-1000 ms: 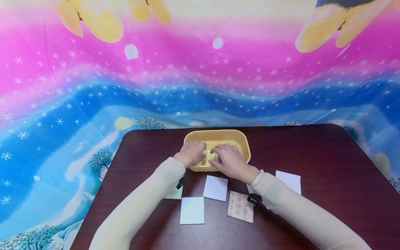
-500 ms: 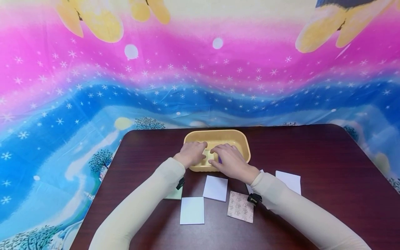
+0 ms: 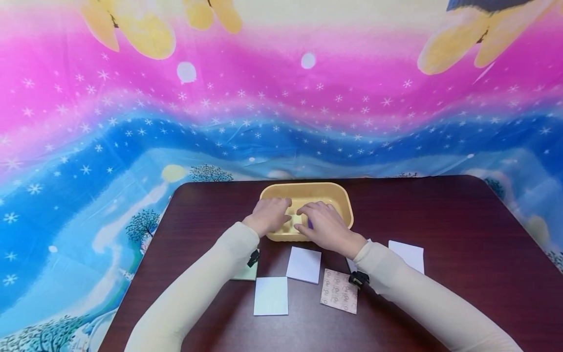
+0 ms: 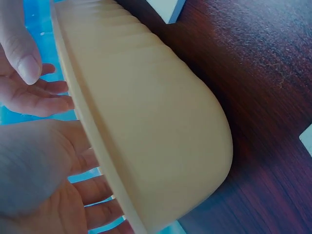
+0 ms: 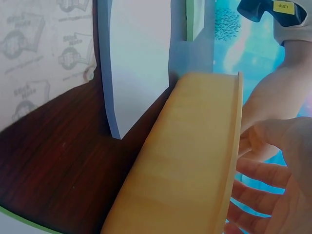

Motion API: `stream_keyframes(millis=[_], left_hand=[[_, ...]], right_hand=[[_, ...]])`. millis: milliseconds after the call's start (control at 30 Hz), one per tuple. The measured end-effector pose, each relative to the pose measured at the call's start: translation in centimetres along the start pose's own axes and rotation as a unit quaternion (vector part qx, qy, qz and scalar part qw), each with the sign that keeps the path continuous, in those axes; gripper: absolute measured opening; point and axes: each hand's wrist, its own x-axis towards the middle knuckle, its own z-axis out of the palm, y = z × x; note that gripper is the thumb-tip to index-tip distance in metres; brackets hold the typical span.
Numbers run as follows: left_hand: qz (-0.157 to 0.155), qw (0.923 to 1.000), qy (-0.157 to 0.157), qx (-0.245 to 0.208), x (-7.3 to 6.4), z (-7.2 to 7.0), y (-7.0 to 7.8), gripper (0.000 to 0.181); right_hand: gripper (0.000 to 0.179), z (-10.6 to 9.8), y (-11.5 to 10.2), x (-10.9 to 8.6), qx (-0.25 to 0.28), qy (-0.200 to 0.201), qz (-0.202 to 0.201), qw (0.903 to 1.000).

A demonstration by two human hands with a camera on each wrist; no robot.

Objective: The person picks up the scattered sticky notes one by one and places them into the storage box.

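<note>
Both hands reach over the near rim of a yellow plastic bin [image 3: 343, 205], their fingertips hidden inside it. My left hand [image 3: 269, 215] is at the bin's left end; in the left wrist view its fingers [image 4: 95, 190] extend behind the rim. To the right, my right hand [image 3: 325, 226] has its thumb apart from its fingers. A small patch of purple [image 3: 310, 224] shows under its palm, its kind hidden. The right wrist view has that hand's fingers [image 5: 258, 195] fairly straight and spread behind the rim. A narrow gap separates the two hands.
Square pads lie on the dark wooden table [image 3: 198, 215] before the bin: a white pad [image 3: 270, 296], a lavender pad [image 3: 303, 265], a patterned pink pad [image 3: 338, 291] and a white pad [image 3: 409, 255] at right. Under the left wrist a green pad [image 3: 245, 274] shows. A printed cloth [image 3: 281, 98] hangs behind.
Both hands stay inside the bin in nearly the same place. The pale patch between them looks slightly different, and the whole view has shifted a little.
</note>
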Motion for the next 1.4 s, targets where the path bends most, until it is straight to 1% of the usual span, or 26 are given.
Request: stream_keyframes(millis=[133,233,433,667,1000,1400], left_hand=[[-0.002,0.9998,0.02,-0.004,-0.1,-0.2,-0.1,0.036],[0.0,0.9995,0.03,-0.007,-0.3,-0.1,-0.3,0.035],[0.006,0.9991,0.04,-0.01,-0.6,0.0,-0.5,0.034],[0.011,0.9985,0.054,-0.004,-0.9,-0.3,-0.4,0.035],[0.011,0.9975,0.069,-0.012,-1.4,-0.7,-0.2,0.035],[0.01,0.9972,0.072,-0.02,-1.9,-1.2,0.0,0.038]], right_hand=[[0.033,-0.2,0.0,0.0,0.0,-0.002,0.003,1.0],[0.034,-0.3,0.0,0.0,0.001,-0.003,0.004,1.0],[0.035,-0.2,-0.1,0.0,0.001,-0.005,0.004,1.0],[0.035,-0.4,-0.1,-0.1,-0.003,-0.009,0.006,0.9999],[0.035,-0.6,-0.1,-0.1,-0.003,-0.004,0.004,1.0],[0.035,-0.8,-0.1,-0.1,-0.004,0.002,0.0,1.0]])
